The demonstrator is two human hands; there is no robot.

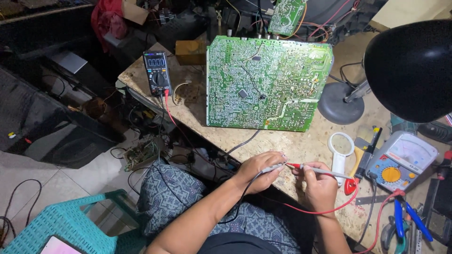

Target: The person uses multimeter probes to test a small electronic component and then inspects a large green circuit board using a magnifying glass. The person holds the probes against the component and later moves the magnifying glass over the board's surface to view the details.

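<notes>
My left hand grips a grey test probe with a black lead at the near edge of the workbench. My right hand pinches a second grey probe with a red tip and red lead. The two probe tips meet between my hands. Both leads run back to a black digital multimeter lying at the bench's far left. A large green circuit board, solder side up, rests on the bench beyond my hands.
A black desk lamp hangs over the right side. A magnifying glass, an analog meter and blue-handled pliers lie at right. A teal plastic stool stands on the floor at lower left, amid tangled wires.
</notes>
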